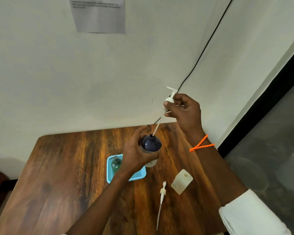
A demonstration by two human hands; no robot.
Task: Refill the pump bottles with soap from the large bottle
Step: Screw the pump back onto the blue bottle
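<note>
Fingertips [166, 103] of my right hand [185, 111] pinch the white pump head [170, 97], its dip tube [158, 124] angled so the tip sits in the dark-capped pump bottle [150, 143]. My left hand [136, 153] clasps that bottle above the blue tray [137, 175], steadying the neck. A green bottle [116, 165] stands in the tray; a second pump [162, 195] and pale bottle [182, 181] lie near. Wall notice [98, 14]: unreadable.

The pump head [171, 97] in the right hand [185, 112] is white, its tube pale. In the left hand [136, 153], the bottle's funnel top [151, 143] is navy — the body below translucent white. Under that hand sits a sky-blue tray [109, 177] holding a green bottle [116, 166]. The table [58, 175] is streaked brown wood; at the right wrist, an orange thread [200, 145].
</note>
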